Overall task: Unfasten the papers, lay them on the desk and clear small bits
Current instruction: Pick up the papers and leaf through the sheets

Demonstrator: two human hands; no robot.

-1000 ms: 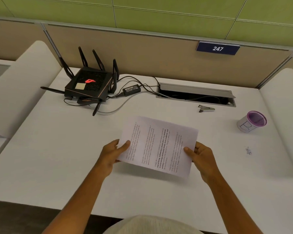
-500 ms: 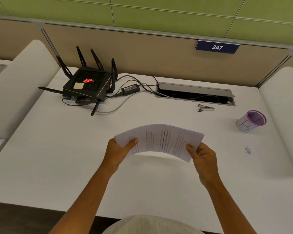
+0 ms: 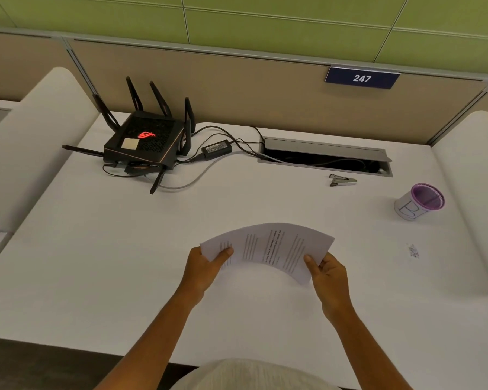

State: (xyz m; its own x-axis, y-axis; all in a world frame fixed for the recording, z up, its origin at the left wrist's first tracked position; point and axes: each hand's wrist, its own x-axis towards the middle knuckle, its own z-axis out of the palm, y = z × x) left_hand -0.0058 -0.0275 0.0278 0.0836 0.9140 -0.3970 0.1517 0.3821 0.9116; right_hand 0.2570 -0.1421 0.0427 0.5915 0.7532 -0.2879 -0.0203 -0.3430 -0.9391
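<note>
At the far left rear of the white desk (image 3: 102, 271) sits a black router with upright antennas (image 3: 145, 143), its cables running to a small black power brick (image 3: 217, 149), well away from the work.

Toward the near middle, the left hand (image 3: 202, 270) pinches the left short edge of the white printed papers (image 3: 268, 247), thumb on top and fingers curled beneath. The sheets are held above the desk, bowed upward in an arch, their long axis running left to right between the hands. Whether they are still fastened I cannot tell. The right hand (image 3: 328, 274) grips the right short edge likewise, thumb over the corner. Both hands are equally near, so laying the papers flat means lowering straight onto the bare surface beneath, where nothing stands in the way.

Behind, a grey open cable tray (image 3: 326, 157) is set into the desk, with a small metal staple remover (image 3: 343, 180) just in front. Farther right stands a white cup with a purple rim (image 3: 419, 201), and nearer, a tiny scatter of small bits (image 3: 413, 251), closest to the right hand.
</note>
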